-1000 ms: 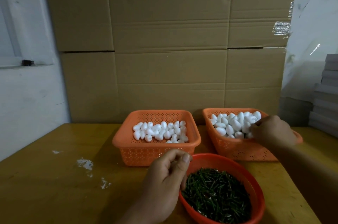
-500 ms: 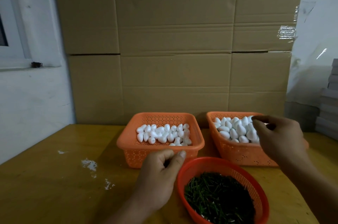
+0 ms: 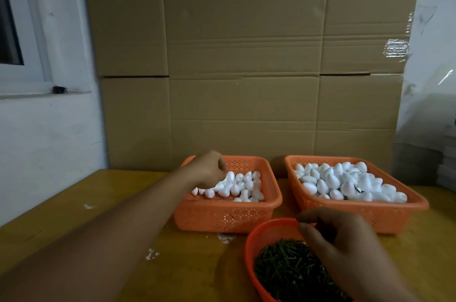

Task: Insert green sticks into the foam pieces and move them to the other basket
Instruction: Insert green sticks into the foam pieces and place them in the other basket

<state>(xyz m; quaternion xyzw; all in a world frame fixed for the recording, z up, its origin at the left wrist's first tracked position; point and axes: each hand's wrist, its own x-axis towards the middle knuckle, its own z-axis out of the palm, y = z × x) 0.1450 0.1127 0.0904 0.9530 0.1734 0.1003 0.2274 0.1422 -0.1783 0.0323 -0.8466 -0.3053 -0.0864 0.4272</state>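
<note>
Left to right: white crumbs on the wooden table, likely foam debris. Left hand is reached into the left basket, at the 10 o'clock corner of its contents, fingers curled down into the foam pieces; they look closed on one, but the knuckles hide the fingertips, so I can't tell if it actually has a piece. The pile there is thin, one layer with bare mesh at the back. Right basket sits just beside it at 3 o'clock, not touching, and is heaped much fuller with foam eggs; a dark sliver shows among them near centre, possibly a stick end, too small to confirm. Red bowl sits at 6 o'clock of the gap between the baskets, loaded with green sticks lying in all directions, no common long axis. Right hand hovers over the bowl's 1 o'clock side, fingers loosely curled, thumb and forefinger close together at the rim; nothing visible between them. Key relation: sticks lie directly under and at 7 o'clock of the right hand, so that hand is clearly the nearer one for a stick pick, while the left handles foam. Judging from this, the step is paired pickup ahead of insertion.
</note>
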